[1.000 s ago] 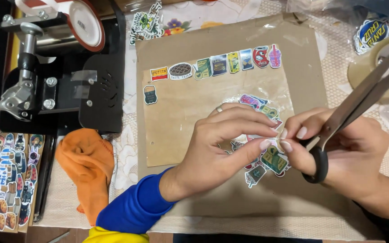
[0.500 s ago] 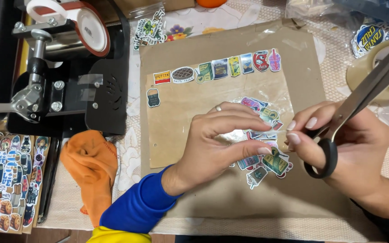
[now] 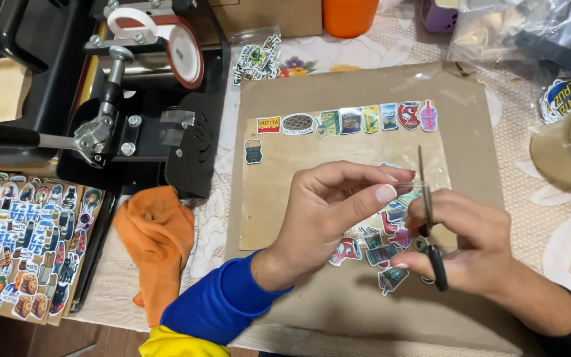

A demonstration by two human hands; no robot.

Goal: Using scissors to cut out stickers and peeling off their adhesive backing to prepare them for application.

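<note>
Two hands at work over the brown cardboard sheet (image 3: 365, 99). My left hand (image 3: 328, 211) pinches a thin clear strip, prob. tape, w/ thumb and forefinger tight, holding it taut so the blades can bite. My right hand (image 3: 474, 248) grips the scissors (image 3: 427, 218), blades upright at the strip. Cut stickers (image 3: 378, 248) lie loose beneath, a sticker row (image 3: 351, 122) above; tape roll (image 3: 570, 149) near on the right.

Left hand (image 3: 328, 215) pinching, fingertips together; right hand (image 3: 474, 248) curled closed, fingers in grip
</note>
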